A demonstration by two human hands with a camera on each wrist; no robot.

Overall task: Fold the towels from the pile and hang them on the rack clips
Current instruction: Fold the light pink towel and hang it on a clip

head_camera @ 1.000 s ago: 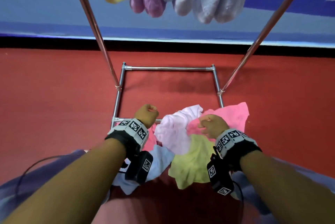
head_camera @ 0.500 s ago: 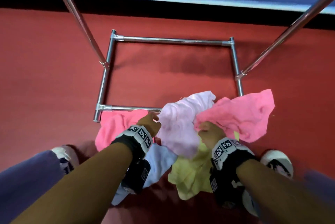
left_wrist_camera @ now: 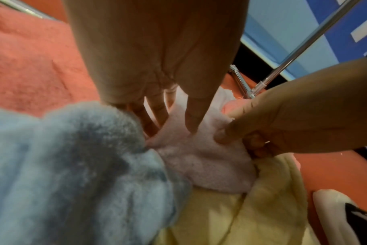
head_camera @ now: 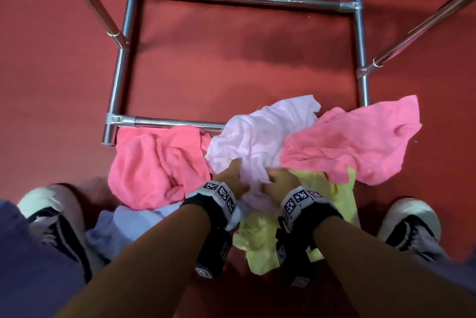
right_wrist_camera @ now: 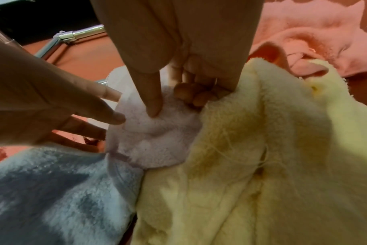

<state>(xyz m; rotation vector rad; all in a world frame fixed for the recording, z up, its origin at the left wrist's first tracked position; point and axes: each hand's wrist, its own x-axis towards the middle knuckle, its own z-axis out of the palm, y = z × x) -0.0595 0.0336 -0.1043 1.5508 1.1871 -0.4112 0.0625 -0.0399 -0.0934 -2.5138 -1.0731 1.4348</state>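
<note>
Both hands are on the crumpled pale lilac terry towel [head_camera: 260,137] mid-frame: right hand [head_camera: 279,183] pinches a fold, left hand [head_camera: 231,176] presses it with straight fingers.

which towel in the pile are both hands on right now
The pale lilac towel in the middle. The right hand pinches it and the left hand touches it; the pink, yellow and light blue ones lie untouched around it.
</note>
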